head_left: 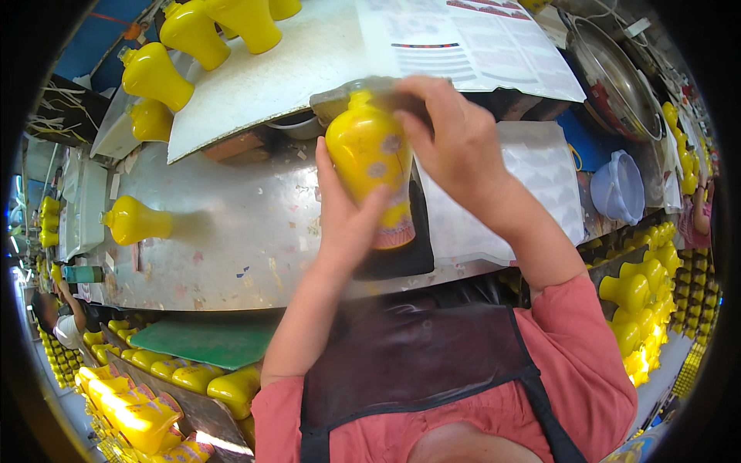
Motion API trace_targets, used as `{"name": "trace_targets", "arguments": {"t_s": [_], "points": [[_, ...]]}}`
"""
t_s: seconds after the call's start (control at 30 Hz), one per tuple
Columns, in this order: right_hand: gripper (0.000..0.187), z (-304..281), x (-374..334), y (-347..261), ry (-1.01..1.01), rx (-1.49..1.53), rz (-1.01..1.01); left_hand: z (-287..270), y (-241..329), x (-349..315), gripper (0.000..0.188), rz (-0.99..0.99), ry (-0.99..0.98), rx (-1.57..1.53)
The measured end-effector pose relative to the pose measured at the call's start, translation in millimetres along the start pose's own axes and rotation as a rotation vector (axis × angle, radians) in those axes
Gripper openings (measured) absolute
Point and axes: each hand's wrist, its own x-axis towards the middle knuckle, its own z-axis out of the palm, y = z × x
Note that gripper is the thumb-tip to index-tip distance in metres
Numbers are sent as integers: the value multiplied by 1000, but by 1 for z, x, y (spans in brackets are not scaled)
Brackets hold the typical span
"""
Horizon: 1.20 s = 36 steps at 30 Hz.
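A glossy yellow vase (359, 147) with pale purple flower prints and a patterned band at its foot stands over a black mat (417, 255). My left hand (347, 212) is wrapped round its left side and front, fingers on the body. Beside the vase's neck and shoulder, my right hand (455, 127) is curled with thumb and forefinger close together. Whatever they pinch, if anything, is blurred and hidden. Behind the neck lies a grey-brown cloth-like thing (328, 100), partly covered by the vase and right hand.
Another yellow vase (139, 221) stands on the metal table (239, 255) at left. Several more stand around a white board (231, 92). Printed sheets (494, 54) cover its right part; a pale sheet (502, 185) lies near my right arm. A lilac bucket (617, 189) and metal basin (614, 77) sit right.
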Motion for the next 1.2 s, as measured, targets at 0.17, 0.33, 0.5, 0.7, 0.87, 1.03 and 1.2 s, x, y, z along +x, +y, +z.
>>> {"name": "trace_targets", "arguments": {"t_s": [0.17, 0.33, 0.5, 0.7, 0.87, 1.03, 1.2], "points": [[20, -3, 19, -1, -221, 183, -29, 0, -10, 1, 101, 67, 33, 194], [22, 2, 52, 7, -250, 114, 10, 2, -6, 7, 113, 127, 93, 101], [22, 0, 67, 10, -486, 207, -12, 0, -2, 27, 93, 24, 81, -121], [18, 11, 77, 12, -469, -30, -28, 4, -15, 38, 60, 188, 133, -13], [15, 6, 64, 12, -404, -127, -162, 3, -14, 35, 59, 171, 129, -177], [24, -7, 26, -2, -332, -150, -510, -8, 3, 33, 42, 127, 138, -288], [25, 1, -19, -17, -323, 79, -724, -19, 15, 42, 32, 61, 123, -328]]}}
